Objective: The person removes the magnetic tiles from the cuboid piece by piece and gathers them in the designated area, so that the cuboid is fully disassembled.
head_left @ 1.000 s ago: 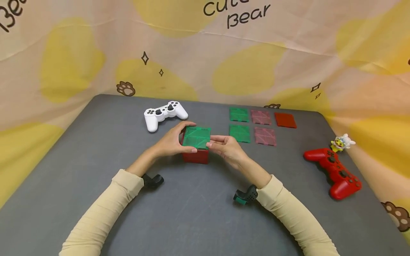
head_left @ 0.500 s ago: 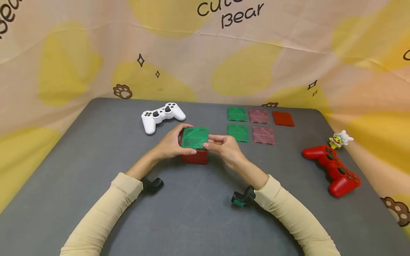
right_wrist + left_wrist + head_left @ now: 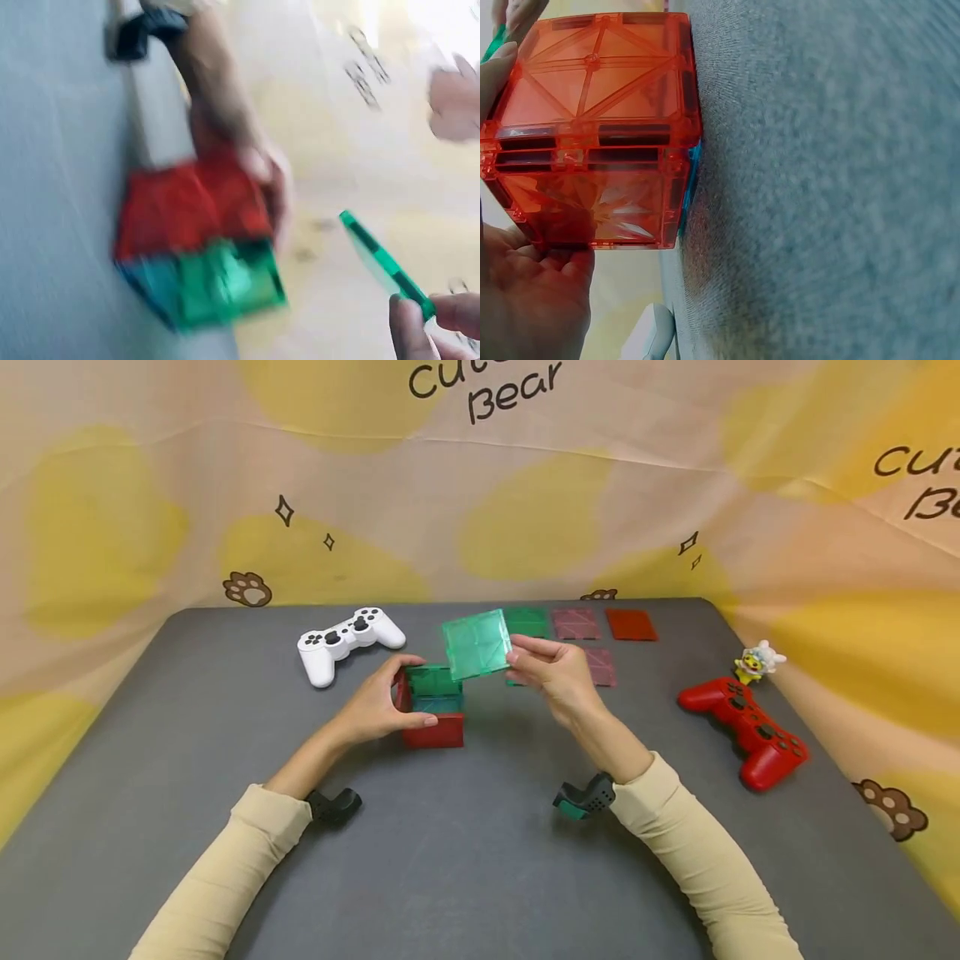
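In the head view my left hand (image 3: 371,706) holds a small open-topped box of magnetic tiles (image 3: 435,732) on the table, thumb along the front and fingers behind. The front and left walls are red, the back wall is green and the floor blue. Close up in the left wrist view, two red walls of the box (image 3: 592,82) show the ribbed tile pattern. My right hand (image 3: 558,677) pinches a clear green magnetic tile (image 3: 477,645) by its right edge, raised above the box and to its right. The right wrist view shows that tile (image 3: 386,259) nearly edge-on.
Behind the held tile lie flat tiles: a green one (image 3: 527,622), pink ones (image 3: 576,624) and a red one (image 3: 632,625). A white game controller (image 3: 348,643) sits back left. On the right are a red controller (image 3: 742,731) and a small figurine (image 3: 759,661).
The green tile has come off the top of the box and moved up and right in my right hand, exposing the inside. My left hand stays on the box.
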A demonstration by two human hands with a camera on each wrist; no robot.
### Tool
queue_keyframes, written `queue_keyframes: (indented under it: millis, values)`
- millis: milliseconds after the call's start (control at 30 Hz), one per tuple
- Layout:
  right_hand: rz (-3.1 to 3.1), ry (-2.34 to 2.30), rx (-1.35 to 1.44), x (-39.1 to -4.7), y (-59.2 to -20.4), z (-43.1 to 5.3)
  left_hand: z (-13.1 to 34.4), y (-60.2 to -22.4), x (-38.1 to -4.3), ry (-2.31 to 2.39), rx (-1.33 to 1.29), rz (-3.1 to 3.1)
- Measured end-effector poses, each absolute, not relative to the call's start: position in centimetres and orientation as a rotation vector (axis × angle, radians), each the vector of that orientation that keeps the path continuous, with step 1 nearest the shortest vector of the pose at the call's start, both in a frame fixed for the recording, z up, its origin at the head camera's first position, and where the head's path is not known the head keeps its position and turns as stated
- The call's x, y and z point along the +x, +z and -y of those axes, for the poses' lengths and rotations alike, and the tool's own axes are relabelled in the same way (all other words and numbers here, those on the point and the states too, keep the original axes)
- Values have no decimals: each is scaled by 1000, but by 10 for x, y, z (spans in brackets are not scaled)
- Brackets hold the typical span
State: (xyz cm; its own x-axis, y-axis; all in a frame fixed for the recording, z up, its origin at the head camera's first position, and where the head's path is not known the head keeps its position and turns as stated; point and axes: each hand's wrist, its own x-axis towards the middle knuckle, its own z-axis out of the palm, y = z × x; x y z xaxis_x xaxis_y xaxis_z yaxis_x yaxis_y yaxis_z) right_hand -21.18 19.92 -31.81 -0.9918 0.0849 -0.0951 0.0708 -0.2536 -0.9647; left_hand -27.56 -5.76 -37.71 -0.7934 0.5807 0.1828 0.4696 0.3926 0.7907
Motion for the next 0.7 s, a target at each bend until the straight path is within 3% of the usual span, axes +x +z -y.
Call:
queue_keyframes:
  millis: [300, 700]
  values:
    - [1517, 2420, -325, -214, -295, -299, 59, -378, -278, 1381, 963, -2488]
    - [2432, 1688, -799, -218, -302, -385, 59, -380, -276, 1384, 986, -2520]
